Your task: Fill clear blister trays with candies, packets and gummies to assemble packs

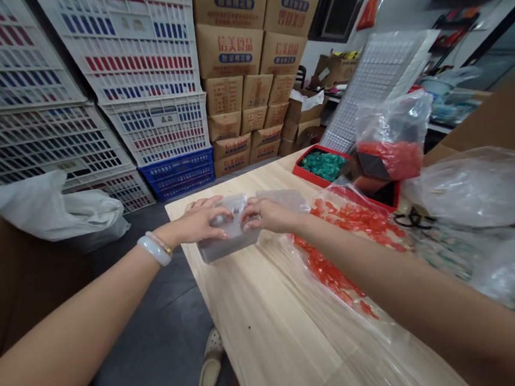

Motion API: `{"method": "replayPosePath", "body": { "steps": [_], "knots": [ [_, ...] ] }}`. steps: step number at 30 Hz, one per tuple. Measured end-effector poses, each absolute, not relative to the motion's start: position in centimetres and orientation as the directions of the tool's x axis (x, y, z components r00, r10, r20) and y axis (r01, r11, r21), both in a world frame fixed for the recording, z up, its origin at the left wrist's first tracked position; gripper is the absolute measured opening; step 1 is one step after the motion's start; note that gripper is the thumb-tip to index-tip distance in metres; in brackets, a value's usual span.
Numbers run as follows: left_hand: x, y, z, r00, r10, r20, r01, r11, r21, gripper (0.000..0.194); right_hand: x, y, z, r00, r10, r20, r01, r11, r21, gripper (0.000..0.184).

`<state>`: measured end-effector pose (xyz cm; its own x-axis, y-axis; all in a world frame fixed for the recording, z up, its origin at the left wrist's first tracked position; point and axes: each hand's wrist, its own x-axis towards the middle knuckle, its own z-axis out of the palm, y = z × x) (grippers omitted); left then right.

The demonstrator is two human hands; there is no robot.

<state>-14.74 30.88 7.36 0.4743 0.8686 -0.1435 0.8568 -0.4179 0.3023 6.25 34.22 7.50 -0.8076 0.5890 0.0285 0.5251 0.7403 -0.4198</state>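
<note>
On the near-left end of the wooden table (pixel 249 302) lies a block-shaped pile of clear plastic (pixel 230 247); whether it is bags, sheets or boxes I cannot tell. My left hand (pixel 203 220), with a pale bangle at the wrist, grips it from the left, thumb on the near side and fingers reaching over the far side. Curled fingers of my right hand (pixel 263 215) press together at the pile's upper right; what they pinch is partly hidden. A second flat piece of clear plastic (pixel 285 200) lies behind my right hand.
Red wrapped pieces (pixel 332 276) lie on clear film under my right forearm. Behind are a red tray (pixel 298 170) of green wrapped pieces and a clear bag (pixel 393 127) with red contents. White crates (pixel 157 129) and cartons (pixel 231 51) stand stacked beyond the table.
</note>
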Motion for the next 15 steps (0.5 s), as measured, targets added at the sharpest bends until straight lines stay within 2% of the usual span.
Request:
{"method": "replayPosePath", "body": {
  "steps": [2,4,7,9,11,13,15],
  "knots": [
    [-14.7,30.9,7.4,0.475,0.869,-0.140,0.856,-0.420,0.300,0.048,6.2,33.9,7.8,-0.823,0.567,0.035,0.530,0.789,-0.310,0.014],
    [-14.8,30.9,7.5,0.474,0.870,-0.136,0.857,-0.421,0.298,0.048,6.0,33.3,8.2,-0.847,0.531,0.025,0.522,0.840,-0.150,0.015],
    [-14.7,30.7,7.2,0.470,0.874,-0.122,0.860,-0.423,0.286,0.047,5.3,31.9,8.3,-0.892,0.451,-0.035,0.446,0.889,0.107,0.017],
    [-14.4,30.3,6.8,0.465,0.882,-0.076,0.864,-0.432,0.260,0.046,4.4,31.1,8.2,-0.907,0.410,-0.095,0.381,0.895,0.231,0.020],
    [-13.9,29.7,6.6,0.463,0.886,0.025,0.866,-0.458,0.202,0.040,3.5,30.7,8.4,-0.908,0.395,-0.138,0.343,0.892,0.294,0.021],
    [-13.1,28.7,7.1,0.474,0.868,0.151,0.861,-0.492,0.127,0.024,3.2,30.4,9.2,-0.906,0.394,-0.158,0.332,0.890,0.312,0.021],
    [-12.1,26.9,8.4,0.473,0.845,0.249,0.864,-0.500,0.055,0.016,3.8,29.6,10.5,-0.904,0.409,-0.120,0.356,0.879,0.318,0.021]
  ]
}}
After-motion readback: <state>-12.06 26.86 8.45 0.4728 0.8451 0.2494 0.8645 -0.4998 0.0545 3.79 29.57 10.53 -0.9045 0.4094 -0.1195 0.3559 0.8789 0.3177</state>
